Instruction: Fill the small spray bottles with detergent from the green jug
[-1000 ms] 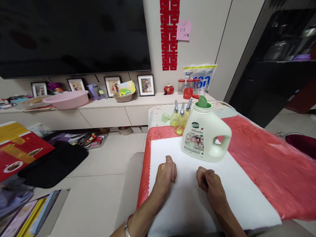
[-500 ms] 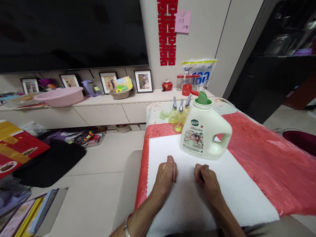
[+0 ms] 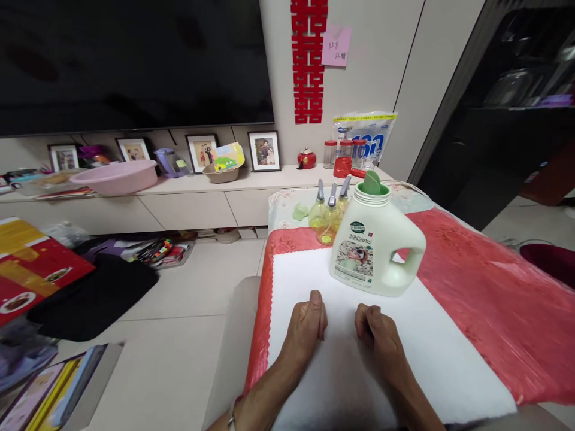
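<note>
My left hand (image 3: 306, 326) rests on a white cloth (image 3: 305, 275), fingers curled into a loose fist with the thumb up. Facing it, my right hand (image 3: 380, 332) is curled the same way, and nothing shows in either hand. Beyond my right hand stands an upright pale-green detergent jug (image 3: 377, 245), handle to the right, touching neither hand. Its mouth is uncapped and shows a green pouring spout (image 3: 372, 183). Behind the jug's left side are several yellowish bottles (image 3: 326, 227) with grey levers on top, partly hidden by it.
A red cover (image 3: 489, 287) lies over the table beneath the cloth. Crumpled green material (image 3: 300, 211) sits left of the bottles. On the cabinet behind are a red scoop (image 3: 344, 167), lidded jars (image 3: 330, 154), framed photos (image 3: 264, 151) and a pink basin (image 3: 117, 176).
The whole view has shifted slightly, so things appear a little lower and to the right. Both hands keep their closed pose, and the jug stands in the same place on the cloth.
</note>
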Demonstrator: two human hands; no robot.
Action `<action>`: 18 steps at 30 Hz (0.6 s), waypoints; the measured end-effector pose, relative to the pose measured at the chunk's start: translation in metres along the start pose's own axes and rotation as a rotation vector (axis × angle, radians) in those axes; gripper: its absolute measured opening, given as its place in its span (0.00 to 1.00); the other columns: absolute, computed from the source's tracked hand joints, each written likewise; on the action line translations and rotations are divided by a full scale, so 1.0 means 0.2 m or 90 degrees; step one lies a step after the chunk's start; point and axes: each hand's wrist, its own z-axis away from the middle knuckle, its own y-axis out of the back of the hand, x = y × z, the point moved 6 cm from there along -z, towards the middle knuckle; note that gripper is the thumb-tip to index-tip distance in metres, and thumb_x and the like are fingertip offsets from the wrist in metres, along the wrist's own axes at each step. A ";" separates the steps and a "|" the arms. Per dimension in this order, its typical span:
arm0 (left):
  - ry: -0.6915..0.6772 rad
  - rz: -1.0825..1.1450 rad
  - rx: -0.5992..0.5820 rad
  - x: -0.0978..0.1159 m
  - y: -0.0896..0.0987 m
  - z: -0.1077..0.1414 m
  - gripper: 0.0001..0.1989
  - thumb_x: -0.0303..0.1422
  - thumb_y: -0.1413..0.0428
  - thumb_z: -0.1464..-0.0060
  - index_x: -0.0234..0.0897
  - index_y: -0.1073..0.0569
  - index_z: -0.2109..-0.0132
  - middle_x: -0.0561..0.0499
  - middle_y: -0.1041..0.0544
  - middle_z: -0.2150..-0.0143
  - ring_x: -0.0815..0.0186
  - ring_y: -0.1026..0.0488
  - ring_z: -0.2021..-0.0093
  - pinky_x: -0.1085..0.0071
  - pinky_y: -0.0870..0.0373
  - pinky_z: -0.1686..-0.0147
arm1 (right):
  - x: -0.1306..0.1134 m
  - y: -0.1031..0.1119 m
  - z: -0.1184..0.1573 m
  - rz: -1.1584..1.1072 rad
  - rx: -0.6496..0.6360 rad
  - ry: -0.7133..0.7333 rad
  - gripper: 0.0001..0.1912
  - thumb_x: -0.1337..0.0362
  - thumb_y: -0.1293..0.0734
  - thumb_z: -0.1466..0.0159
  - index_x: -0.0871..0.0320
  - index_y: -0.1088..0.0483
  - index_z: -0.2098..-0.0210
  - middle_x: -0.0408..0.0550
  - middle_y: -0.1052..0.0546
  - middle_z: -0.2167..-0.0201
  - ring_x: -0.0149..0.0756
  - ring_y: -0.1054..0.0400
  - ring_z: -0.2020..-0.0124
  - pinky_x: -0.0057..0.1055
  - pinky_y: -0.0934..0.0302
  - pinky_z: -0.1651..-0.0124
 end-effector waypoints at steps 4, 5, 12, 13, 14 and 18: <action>0.001 0.003 -0.010 -0.01 -0.01 -0.01 0.39 0.66 0.66 0.44 0.43 0.42 0.88 0.53 0.42 0.87 0.67 0.41 0.81 0.67 0.43 0.74 | -0.01 0.00 0.01 -0.004 -0.004 -0.021 0.40 0.33 0.52 0.29 0.63 0.43 0.78 0.45 0.46 0.80 0.27 0.52 0.76 0.25 0.55 0.70; 0.001 0.006 -0.011 -0.01 -0.01 -0.01 0.38 0.66 0.66 0.45 0.43 0.42 0.88 0.53 0.42 0.87 0.67 0.41 0.81 0.67 0.43 0.75 | -0.01 0.00 0.01 -0.006 -0.005 -0.026 0.39 0.33 0.51 0.30 0.63 0.42 0.78 0.45 0.46 0.79 0.27 0.52 0.76 0.24 0.55 0.70; 0.001 0.013 -0.023 -0.02 0.00 -0.02 0.38 0.64 0.64 0.44 0.43 0.41 0.88 0.53 0.41 0.87 0.66 0.39 0.81 0.66 0.42 0.73 | 0.05 0.01 0.00 -0.042 -0.010 -0.038 0.39 0.31 0.44 0.34 0.63 0.42 0.78 0.44 0.47 0.81 0.25 0.53 0.77 0.23 0.58 0.73; -0.009 0.012 -0.025 -0.01 0.02 -0.03 0.38 0.63 0.64 0.43 0.43 0.40 0.88 0.52 0.40 0.87 0.66 0.38 0.80 0.66 0.41 0.72 | 0.06 0.02 0.00 -0.049 -0.006 -0.040 0.39 0.31 0.44 0.34 0.64 0.42 0.78 0.43 0.47 0.81 0.24 0.53 0.78 0.23 0.58 0.73; -0.023 0.010 -0.024 0.00 0.04 -0.04 0.37 0.62 0.63 0.42 0.42 0.38 0.87 0.51 0.37 0.85 0.65 0.36 0.78 0.66 0.40 0.70 | 0.06 0.04 -0.01 -0.058 0.000 -0.042 0.39 0.32 0.43 0.33 0.64 0.42 0.78 0.43 0.47 0.81 0.24 0.54 0.78 0.23 0.59 0.74; -0.096 -0.022 0.016 0.14 0.16 -0.14 0.26 0.52 0.55 0.39 0.37 0.24 0.68 0.47 0.23 0.68 0.61 0.28 0.64 0.66 0.34 0.60 | 0.08 0.17 -0.02 -0.101 0.033 -0.035 0.38 0.33 0.43 0.32 0.63 0.44 0.79 0.44 0.48 0.82 0.24 0.54 0.79 0.22 0.59 0.75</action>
